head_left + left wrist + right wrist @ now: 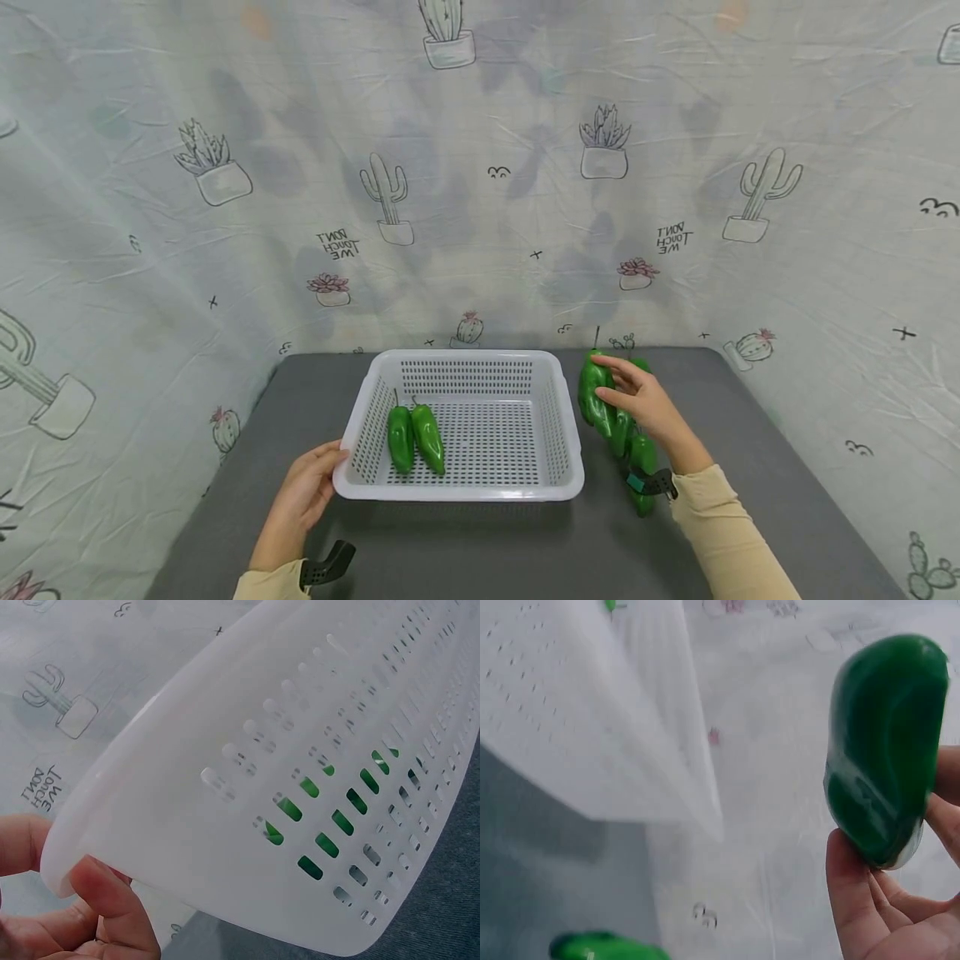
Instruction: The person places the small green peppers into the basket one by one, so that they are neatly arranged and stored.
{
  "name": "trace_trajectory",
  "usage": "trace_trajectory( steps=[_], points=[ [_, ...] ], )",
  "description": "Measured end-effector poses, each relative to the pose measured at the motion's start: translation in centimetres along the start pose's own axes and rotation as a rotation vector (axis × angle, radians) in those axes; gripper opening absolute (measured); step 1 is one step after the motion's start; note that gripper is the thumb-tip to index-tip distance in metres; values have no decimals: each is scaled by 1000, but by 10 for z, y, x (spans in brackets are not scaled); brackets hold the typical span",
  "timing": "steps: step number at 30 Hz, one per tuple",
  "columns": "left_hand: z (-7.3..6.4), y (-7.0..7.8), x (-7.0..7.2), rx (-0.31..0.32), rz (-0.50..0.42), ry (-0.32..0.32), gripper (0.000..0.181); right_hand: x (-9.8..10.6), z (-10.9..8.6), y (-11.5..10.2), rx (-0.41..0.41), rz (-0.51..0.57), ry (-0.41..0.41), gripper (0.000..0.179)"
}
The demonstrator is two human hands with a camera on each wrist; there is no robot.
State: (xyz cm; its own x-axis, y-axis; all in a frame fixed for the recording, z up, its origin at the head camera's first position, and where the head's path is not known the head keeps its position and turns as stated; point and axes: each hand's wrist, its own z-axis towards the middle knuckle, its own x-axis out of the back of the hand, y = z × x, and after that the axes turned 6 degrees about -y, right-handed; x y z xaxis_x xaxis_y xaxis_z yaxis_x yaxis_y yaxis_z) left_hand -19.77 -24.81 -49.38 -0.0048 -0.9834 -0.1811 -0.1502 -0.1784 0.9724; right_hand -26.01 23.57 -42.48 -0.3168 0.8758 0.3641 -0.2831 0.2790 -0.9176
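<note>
In the head view, my left hand [306, 487] grips the near-left rim of a white perforated plastic basket [558, 417]; in the left wrist view, its thumb and fingers [112, 900] pinch that rim. Two green peppers [414, 439] lie side by side inside, toward the left. My right hand [648, 408], to the right of the basket, holds a green pepper [596, 392] between thumb and fingers. The right wrist view shows this pepper [885, 750] close up, raised and upright. Several more green peppers [642, 454] lie in a row beneath the right hand, partly hidden by it.
The basket stands on a dark grey table [450, 550]. Behind and along both sides hangs a pale cloth [480, 208] printed with cacti. Each wrist wears a black band, such as the left wristband [327, 564]. The basket's right wall stands between the right hand and the basket's inside.
</note>
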Motion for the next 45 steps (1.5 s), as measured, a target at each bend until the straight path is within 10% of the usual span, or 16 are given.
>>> trace_trajectory(
  steps=[29,45],
  points=[
    [-2,0,0,-19,-9,-6,50,-99,83,-20,-16,37,-208,51],
    [-2,1,-2,3,-25,6,50,-163,120,-10,-108,-142,-324,43]
  ],
)
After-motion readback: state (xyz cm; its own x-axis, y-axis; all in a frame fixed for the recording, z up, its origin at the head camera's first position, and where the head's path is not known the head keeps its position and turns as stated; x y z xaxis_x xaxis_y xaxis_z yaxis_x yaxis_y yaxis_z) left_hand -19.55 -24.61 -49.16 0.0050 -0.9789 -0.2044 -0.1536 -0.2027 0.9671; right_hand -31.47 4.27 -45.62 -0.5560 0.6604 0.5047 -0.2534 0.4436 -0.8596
